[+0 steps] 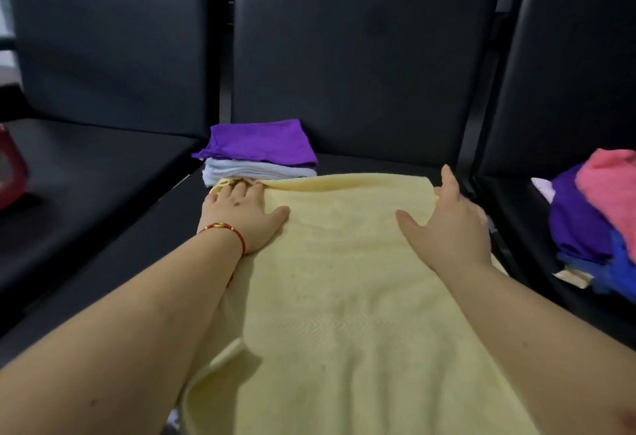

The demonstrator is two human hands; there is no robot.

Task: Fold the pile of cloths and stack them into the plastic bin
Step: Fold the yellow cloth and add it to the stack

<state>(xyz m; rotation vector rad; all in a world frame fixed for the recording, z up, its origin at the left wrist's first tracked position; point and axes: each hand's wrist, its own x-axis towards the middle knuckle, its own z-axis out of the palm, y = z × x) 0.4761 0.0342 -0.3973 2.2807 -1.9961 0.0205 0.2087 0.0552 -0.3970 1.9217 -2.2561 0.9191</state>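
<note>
Towel (344,262), pale yellow, spread on middle seat (378,162), near end over front edge. Smoothing step judged in hand. L hand (241,214) & R hand (447,224) pressed flat, fingers straight, nothing grasped. Next: far corners to be pinched, folded fwd. Bin not seen.

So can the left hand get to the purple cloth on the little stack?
Probably yes. The left hand lies flat on the yellow towel, just before the stack, and nothing stands between it and the purple cloth.

Both hands lay flat on a yellow towel (344,279) spread over the bench (103,193): left hand (241,214) at its far left corner, right hand (447,217) near its right edge. Folded cloths (258,155) sat just beyond; a loose pile (599,217) lay right.
</note>
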